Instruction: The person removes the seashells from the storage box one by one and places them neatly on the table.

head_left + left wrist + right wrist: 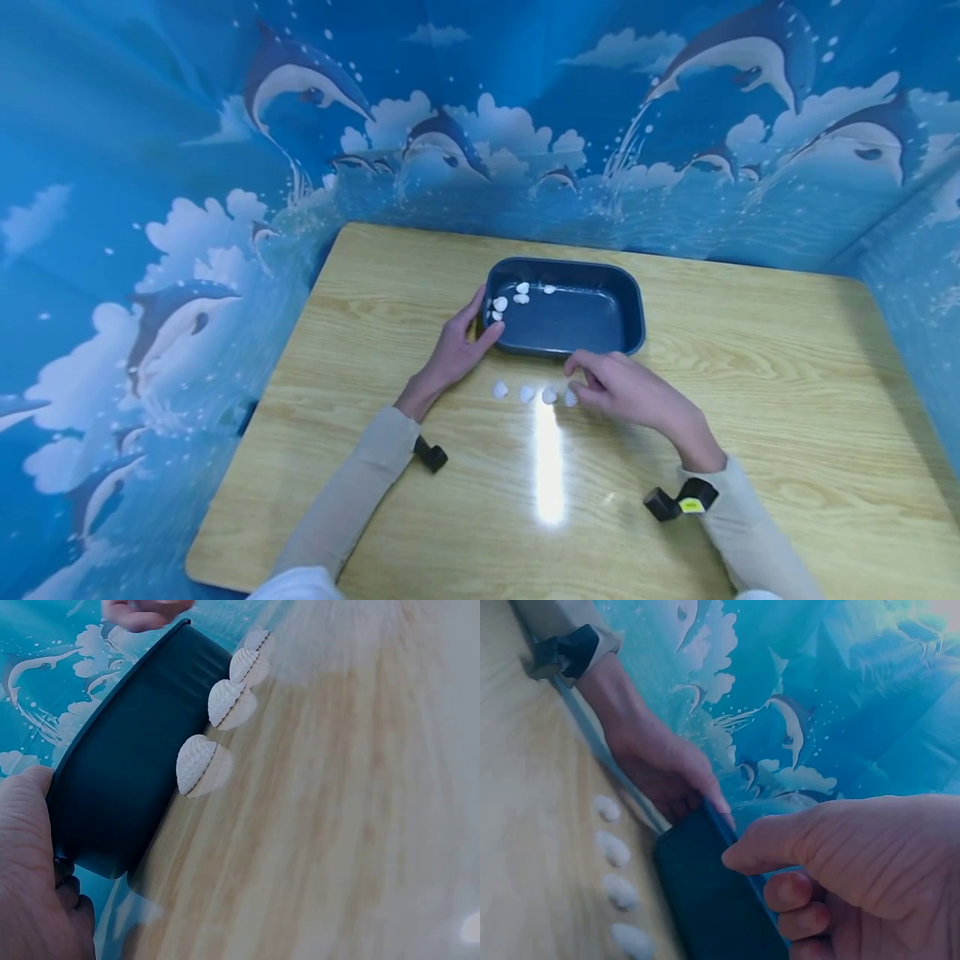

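Observation:
The left hand (456, 346) grips the left end of a dark blue rectangular plastic tub (573, 321), its thumb at the rim. Several white seashells (500, 304) lie inside, gathered toward that end. In front of the tub, a row of ribbed white shells (196, 761) rests on the table. The right hand (630, 387) is over the right end of this row, beside the tub's front rim. Its fingers are bent, with a gap between thumb and forefinger and nothing visible between them. The last shell (571, 397) in the row sits right by its thumb.
A wood-grain table (750, 375) carries the tub and shells, with a bright light reflection in front of the row. Behind and to the left hangs a blue backdrop (480, 200) printed with dolphins. Each wrist wears a small black camera (431, 455).

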`<state>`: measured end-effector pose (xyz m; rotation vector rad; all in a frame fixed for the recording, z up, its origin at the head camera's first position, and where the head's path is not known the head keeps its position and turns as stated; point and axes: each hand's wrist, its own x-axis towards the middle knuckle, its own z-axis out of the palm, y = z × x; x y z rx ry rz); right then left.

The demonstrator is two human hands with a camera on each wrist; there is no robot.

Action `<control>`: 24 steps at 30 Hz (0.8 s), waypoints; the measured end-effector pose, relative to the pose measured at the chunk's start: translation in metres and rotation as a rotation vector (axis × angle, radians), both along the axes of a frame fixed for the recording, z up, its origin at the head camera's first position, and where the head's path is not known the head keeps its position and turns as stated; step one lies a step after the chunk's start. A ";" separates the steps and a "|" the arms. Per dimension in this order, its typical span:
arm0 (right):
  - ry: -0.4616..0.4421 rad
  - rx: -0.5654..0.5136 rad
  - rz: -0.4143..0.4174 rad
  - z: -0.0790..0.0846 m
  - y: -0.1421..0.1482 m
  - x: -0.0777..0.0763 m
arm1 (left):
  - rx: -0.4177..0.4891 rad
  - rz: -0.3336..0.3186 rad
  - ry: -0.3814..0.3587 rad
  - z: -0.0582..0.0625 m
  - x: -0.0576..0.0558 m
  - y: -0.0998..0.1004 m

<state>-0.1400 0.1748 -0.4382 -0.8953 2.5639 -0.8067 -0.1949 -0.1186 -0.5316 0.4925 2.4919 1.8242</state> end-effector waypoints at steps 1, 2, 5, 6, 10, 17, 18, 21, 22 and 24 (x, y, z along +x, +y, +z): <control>0.018 -0.012 0.001 0.004 -0.001 -0.002 | -0.002 0.001 -0.002 0.000 0.000 0.000; 0.037 -0.021 0.002 0.006 -0.003 -0.005 | -0.002 0.000 -0.003 0.000 0.000 0.000; 0.085 -0.017 -0.009 0.010 -0.006 -0.016 | -0.004 0.000 -0.003 0.000 0.000 0.000; 0.093 -0.009 -0.015 0.010 -0.008 -0.021 | -0.005 -0.001 -0.003 0.000 0.000 0.000; 0.127 0.075 -0.063 0.008 -0.015 -0.043 | -0.002 -0.002 0.000 -0.001 -0.001 0.000; 0.118 0.218 -0.114 -0.010 -0.028 -0.079 | -0.001 0.001 0.007 -0.001 -0.001 0.000; 0.114 0.225 -0.111 -0.013 -0.030 -0.083 | -0.002 0.002 0.008 -0.001 -0.001 0.000; 0.107 0.243 -0.103 -0.019 -0.038 -0.093 | -0.005 0.004 0.007 -0.001 -0.001 0.000; 0.111 0.241 -0.096 -0.021 -0.040 -0.096 | -0.005 0.005 0.005 -0.001 -0.001 0.000; 0.114 0.238 -0.087 -0.024 -0.046 -0.101 | -0.004 0.003 0.001 -0.001 -0.001 0.000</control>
